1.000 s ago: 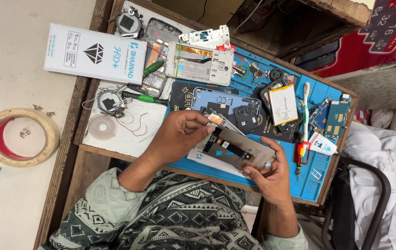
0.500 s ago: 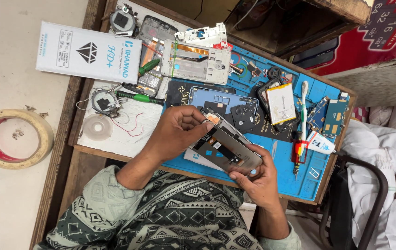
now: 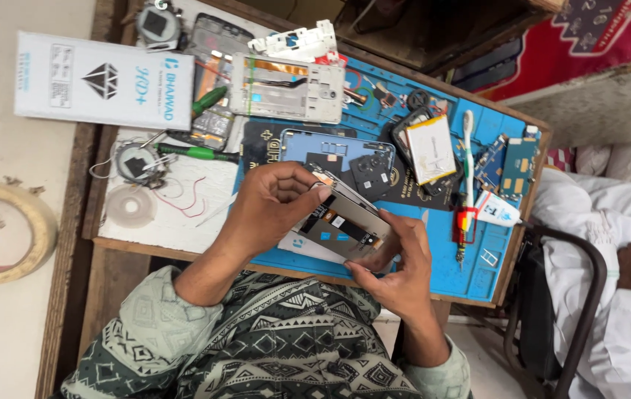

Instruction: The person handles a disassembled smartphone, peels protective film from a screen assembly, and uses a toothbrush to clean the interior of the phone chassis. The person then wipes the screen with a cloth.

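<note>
- Holding a phone screen assembly tilted above the blue repair mat, the left hand is pinching its upper end while the right hand is cradling the lower end; both grips are closed on the part.
- Judging the risks: the assembly is hanging over a crowded bench, so a slipping grip could be dropping it onto the camera module piece or the dark phone frame below. Squeezing or twisting at opposite ends could be cracking the thin panel or tearing its flex ribbon.
- Sitting close by, the loose battery and the red-handled tool could be getting knocked by an elbow or wrist.
- Lying at the upper left, a flat white rectangular box is showing a black diamond emblem and blue lettering.
- Resting at the right of the mat, a small white glue tube is carrying a blue-and-red label.
- Lying at the far left, a roll of tape is showing a red core.
</note>
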